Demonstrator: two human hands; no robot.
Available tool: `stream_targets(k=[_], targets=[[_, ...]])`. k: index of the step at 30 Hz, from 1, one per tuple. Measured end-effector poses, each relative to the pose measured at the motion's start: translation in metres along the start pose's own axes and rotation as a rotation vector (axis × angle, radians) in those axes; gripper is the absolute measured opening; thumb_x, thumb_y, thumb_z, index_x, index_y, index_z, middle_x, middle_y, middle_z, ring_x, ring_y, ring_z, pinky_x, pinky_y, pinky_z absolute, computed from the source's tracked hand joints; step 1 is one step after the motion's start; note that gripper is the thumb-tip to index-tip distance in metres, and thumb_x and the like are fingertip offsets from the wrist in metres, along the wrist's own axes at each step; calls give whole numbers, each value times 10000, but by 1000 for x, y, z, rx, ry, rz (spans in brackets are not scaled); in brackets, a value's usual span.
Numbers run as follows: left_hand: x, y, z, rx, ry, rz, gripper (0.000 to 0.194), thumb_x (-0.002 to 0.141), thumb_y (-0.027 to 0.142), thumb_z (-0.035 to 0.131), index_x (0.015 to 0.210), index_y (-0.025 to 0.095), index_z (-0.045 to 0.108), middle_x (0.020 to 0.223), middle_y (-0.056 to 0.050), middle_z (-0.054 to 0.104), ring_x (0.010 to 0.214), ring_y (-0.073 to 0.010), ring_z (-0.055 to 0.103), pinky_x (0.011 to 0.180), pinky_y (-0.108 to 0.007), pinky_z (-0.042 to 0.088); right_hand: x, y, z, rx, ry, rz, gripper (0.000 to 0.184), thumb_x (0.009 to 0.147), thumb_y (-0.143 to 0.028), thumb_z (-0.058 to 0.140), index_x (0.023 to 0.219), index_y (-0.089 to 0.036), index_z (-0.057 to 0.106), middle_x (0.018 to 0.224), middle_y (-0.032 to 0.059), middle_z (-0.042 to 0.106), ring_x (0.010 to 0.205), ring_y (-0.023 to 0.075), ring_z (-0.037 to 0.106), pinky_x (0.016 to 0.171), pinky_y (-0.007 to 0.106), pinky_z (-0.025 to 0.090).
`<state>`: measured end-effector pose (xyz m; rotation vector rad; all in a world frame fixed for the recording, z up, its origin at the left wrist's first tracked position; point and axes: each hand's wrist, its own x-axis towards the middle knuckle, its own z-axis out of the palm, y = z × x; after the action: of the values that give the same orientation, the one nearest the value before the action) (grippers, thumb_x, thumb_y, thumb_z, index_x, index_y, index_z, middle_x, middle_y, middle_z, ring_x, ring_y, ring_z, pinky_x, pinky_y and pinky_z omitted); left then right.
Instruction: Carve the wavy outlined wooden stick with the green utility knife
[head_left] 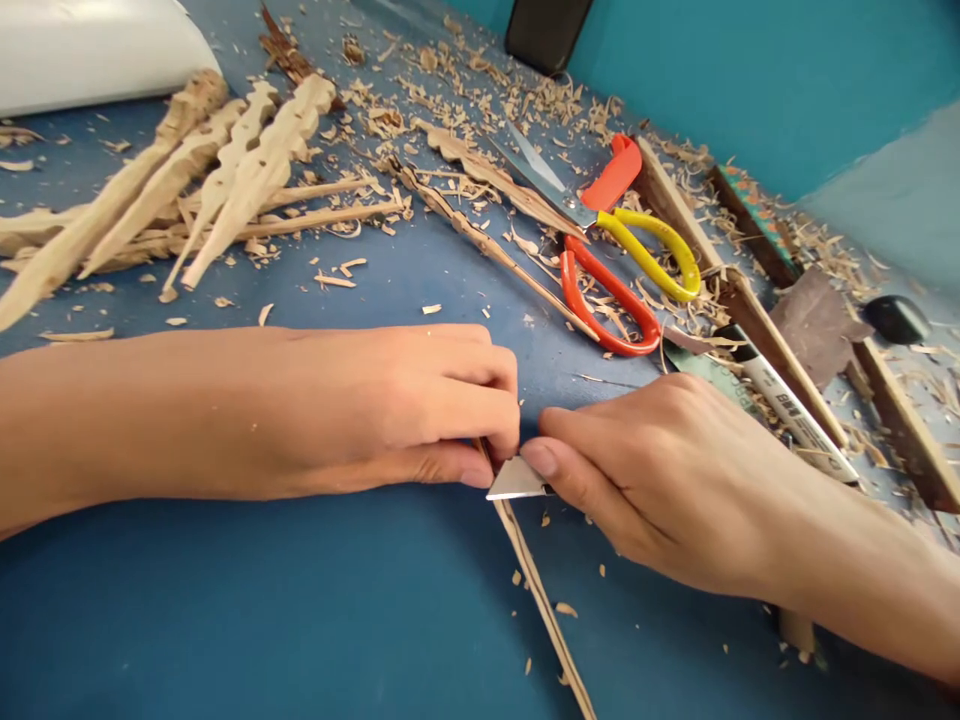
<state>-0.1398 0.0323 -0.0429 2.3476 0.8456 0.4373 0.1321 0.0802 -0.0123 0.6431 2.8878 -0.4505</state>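
Shaving the thin wooden stick (541,602) appears to be the step in hand, with the cutter blade (517,480) laid across it just beside the left thumb. The stick lies just below the middle of the view, its free length running toward 5 o'clock over the blue tabletop (262,600). On the 9 o'clock side, the left hand (427,400) has its fingers curled and pinches the stick's upper part against the thumb; from 3 o'clock, the right hand (652,460) is closed around the cutter, whose handle is mostly hidden. The next move seems to call for a firm left pinch and a shallow blade angle, the stroke directed along the free length and away from the left fingers, so close to the edge. Farther out, open scissors (581,208) lie toward 2 o'clock, and a marker (795,415) rests near 3 o'clock, beyond the right hand. Carved wooden pieces (259,180) are heaped at 10 o'clock, and curled shavings (547,105) scatter from 12 to 2.
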Motion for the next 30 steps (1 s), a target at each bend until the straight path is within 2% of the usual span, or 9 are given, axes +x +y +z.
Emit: stream_targets(k=[8,14,17,21,27,30], targets=[[0,0,-3,-77,-58,-9,137,1149,325,586,1124,366,715,1208,11,746,1107,-161,727,942,-153,567,1,3,-1,-29,16,-79,579,1214,-490,258,733,-252,474,553,-21,526,446,146,400,542,374,160],[1,-1,-5,-145,-8,5,191,1098,158,650,1144,312,755,1190,11,742,1086,-135,722,964,-123,532,2,3,1,-47,77,-77,601,1214,-480,276,687,-254,455,517,-24,499,425,149,363,543,388,119],[2,-3,-5,-150,19,13,184,1094,199,665,1132,333,785,1165,4,784,1078,-166,746,943,-162,570,0,3,3,-57,102,-83,609,1215,-464,271,686,-251,486,531,-25,511,439,150,321,565,394,112],[4,-3,-7,-144,-21,26,212,1090,198,662,1135,347,807,1129,-3,822,1078,-195,753,942,-229,609,1,5,3,-58,112,-121,604,1209,-442,325,676,-244,530,535,-31,506,450,148,276,583,399,106],[7,-3,-8,-190,-13,-6,250,1065,187,701,1129,374,856,1099,-19,835,1062,-218,765,953,-247,616,11,8,-7,-113,88,-210,622,1183,-433,420,616,-237,583,505,-18,462,449,156,275,562,383,96],[6,-4,-7,-183,8,7,266,1063,187,703,1145,383,861,1121,-18,837,1076,-218,772,968,-246,614,13,7,-13,-167,35,-296,600,1164,-445,478,618,-241,621,482,-20,441,451,163,215,544,364,93]])
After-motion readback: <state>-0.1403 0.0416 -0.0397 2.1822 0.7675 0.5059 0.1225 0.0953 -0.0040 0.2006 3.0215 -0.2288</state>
